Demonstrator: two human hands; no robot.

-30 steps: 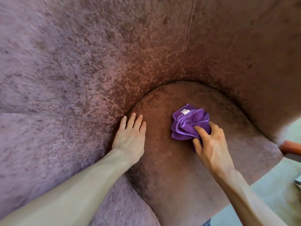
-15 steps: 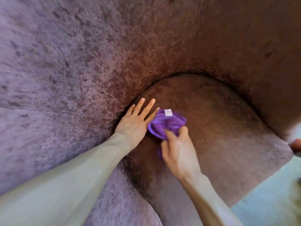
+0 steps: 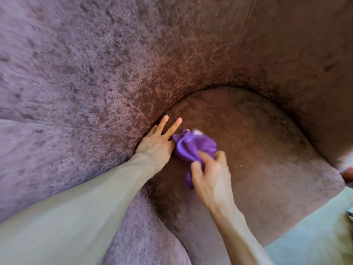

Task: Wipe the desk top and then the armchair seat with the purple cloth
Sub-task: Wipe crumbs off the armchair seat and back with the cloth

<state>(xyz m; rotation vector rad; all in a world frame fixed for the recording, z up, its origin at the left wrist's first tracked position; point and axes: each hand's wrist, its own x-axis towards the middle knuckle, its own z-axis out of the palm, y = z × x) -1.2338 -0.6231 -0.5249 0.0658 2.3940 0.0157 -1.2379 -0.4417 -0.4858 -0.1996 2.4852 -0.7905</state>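
Observation:
The armchair seat [image 3: 263, 157] is a worn mauve-brown velvet pad, ringed by the curved backrest [image 3: 133, 69]. My right hand [image 3: 210, 175] grips the bunched purple cloth [image 3: 193, 145] and presses it on the left part of the seat; a white tag shows on the cloth's top. My left hand [image 3: 158, 140] lies flat with its fingers spread at the seat's left edge, against the backrest, and the cloth touches its fingers. The desk is out of view.
The left armrest [image 3: 149, 236] bulges up at the bottom between my forearms. Pale floor [image 3: 315, 232] shows at the lower right past the seat's front edge. An orange-red object [image 3: 348, 175] peeks in at the right edge. Small crumbs dot the seat.
My right hand swept the cloth left across the seat from its middle until it met my left hand. It has since shifted slightly back and right. My left hand's fingers spread.

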